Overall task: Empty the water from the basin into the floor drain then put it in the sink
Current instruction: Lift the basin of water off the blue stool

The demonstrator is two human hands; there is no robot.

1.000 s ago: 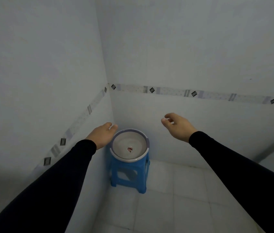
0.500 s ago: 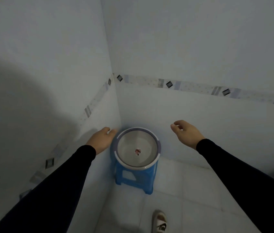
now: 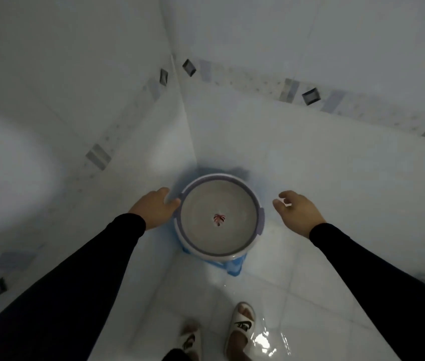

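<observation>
Your left hand (image 3: pixel 154 208) is at the left rim of the round white plastic basin with the lilac rim (image 3: pixel 220 213). Its fingertips lie right against the edge there, but the grip is not closed on anything: the fingers are loosely curved and nothing is clasped. The basin itself sits in the corner of the tiled room, on top of a small blue plastic stool (image 3: pixel 233 267), of which only the near edge and a leg show beneath it. It stands upright with its mouth facing straight up toward you. Being round, it has no real long axis, though two small lilac lugs sit on the rim at left and right, in line with your hands. A red leaf-like mark shows at the middle of its bottom; the inside looks greyish and flat, which fits water in it, though you cannot be sure of the level from here. Your right hand (image 3: pixel 297 212) is apart from the right rim, fingers half curled and holding nothing.

By this reckoning the task has barely begun: the basin is not yet lifted, nothing has been poured, and neither the floor drain nor the sink is in view. Grasping, carrying, tipping and placing all remain. The white floor tiles (image 3: pixel 271 295) near your slippered feet (image 3: pixel 241 328) look wet and shiny, so footing could be slippery.
</observation>
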